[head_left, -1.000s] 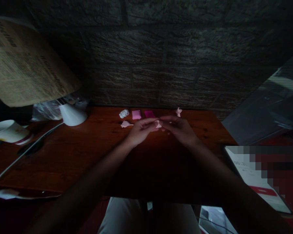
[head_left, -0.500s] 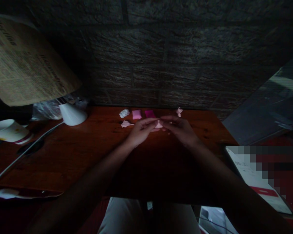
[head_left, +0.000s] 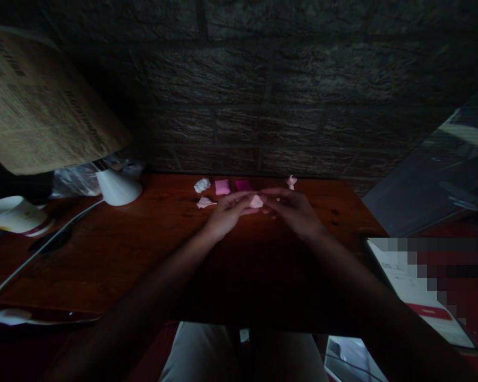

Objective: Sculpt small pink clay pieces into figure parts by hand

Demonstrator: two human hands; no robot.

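Between the fingers of both hands is a small pale pink lump (head_left: 256,201) that looks like modelling clay. My left hand (head_left: 227,213) is closed on its left side, thumb and fingertips against it. From the right, my right hand (head_left: 292,209) pinches the same piece, its lower fingers partly hidden. Just behind the hands lie a bright magenta block (head_left: 244,185) and a pink square block (head_left: 222,187). A white crumpled lump (head_left: 202,185) sits farther left, with a thin-tailed pale pink piece (head_left: 205,202) in front of it. Another pale pink shaped piece (head_left: 291,182) is behind my right hand.
A lamp with a white base (head_left: 119,188) and a printed paper shade (head_left: 48,106) stands at the left, its cable (head_left: 35,257) running over the wooden table (head_left: 143,239). A paper cup (head_left: 16,215) is at far left. A lit tablet-like screen (head_left: 418,297) lies at right.
The pink lump has turned slightly between my fingers and shows a broader face. Both hands stay in nearly the same place; the other pieces have not been moved.
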